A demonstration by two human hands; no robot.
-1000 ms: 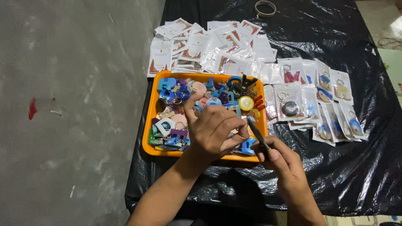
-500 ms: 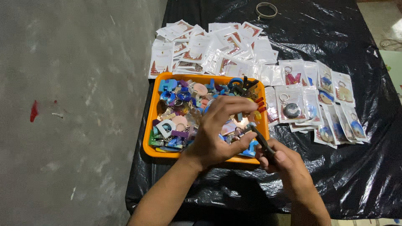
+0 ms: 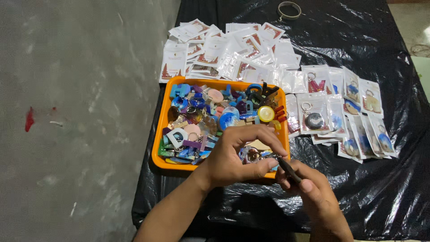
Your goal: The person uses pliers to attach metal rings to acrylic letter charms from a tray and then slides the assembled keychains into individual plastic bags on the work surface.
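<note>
Left hand (image 3: 235, 157) shifted lower since earlier frame, fingers pinching clear keychain charm (image 3: 251, 154) at lower centre, over orange tray (image 3: 157, 148) front edge. Right hand (image 3: 309, 190) stays closed around dark slim tool (image 3: 286, 168), tip touching charm.

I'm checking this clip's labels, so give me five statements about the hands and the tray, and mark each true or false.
1. The left hand holds a small keychain piece over the orange tray. True.
2. The right hand is empty. False: it grips a thin dark tool pointed at the piece.
3. The tray is filled with colourful letter-shaped and round charms. True.
4. The clear packets right of the tray are all empty. False: several hold keychains.
5. The table is covered with a white cloth. False: the black plastic sheet covers it.
</note>
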